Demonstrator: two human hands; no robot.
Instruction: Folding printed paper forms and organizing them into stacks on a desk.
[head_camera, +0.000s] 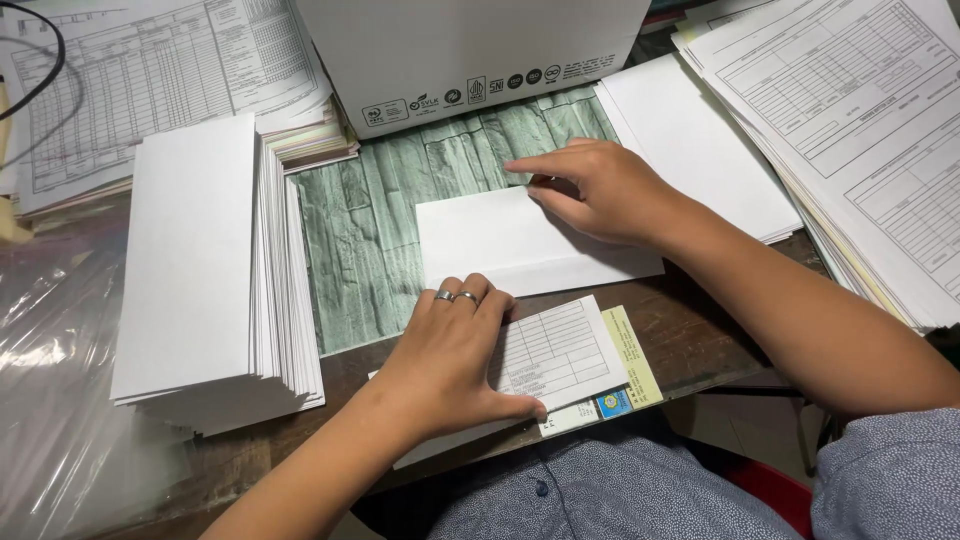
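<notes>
Envelope: a plain white envelope (520, 240) is laid flat at the centre of the head view, on a green stone-pattern mat (370, 230); its upper right corner is covered by the right hand.
Right hand: the right hand (600, 190) is placed at 1 o'clock from the envelope's middle, palm down, with the fingers held together and the fingertips pressed on the envelope's top edge; nothing is pinched or lifted.
Left hand: the left hand (455, 350) is laid flat at 6 o'clock from the envelope, fingers close together and thumb spread aside, pressed down on a folded printed form (560, 355); two rings (455, 296) are worn on it.
Form: a table of lines is printed on it, and a yellow slip (632, 355) is seen jutting out at its 3 o'clock edge.
Envelope stack: a tall stack of white envelopes (200, 270) is set at 9 o'clock, well apart from both hands.
Box: a white cardboard box (470, 50) is stood at 12 o'clock, just beyond the mat.
Papers: piles of printed forms (850, 130) are spread at 2 o'clock and others (150, 80) at 10 o'clock.
Wrapping: clear plastic sheeting (50, 380) is seen at 8 o'clock.
</notes>
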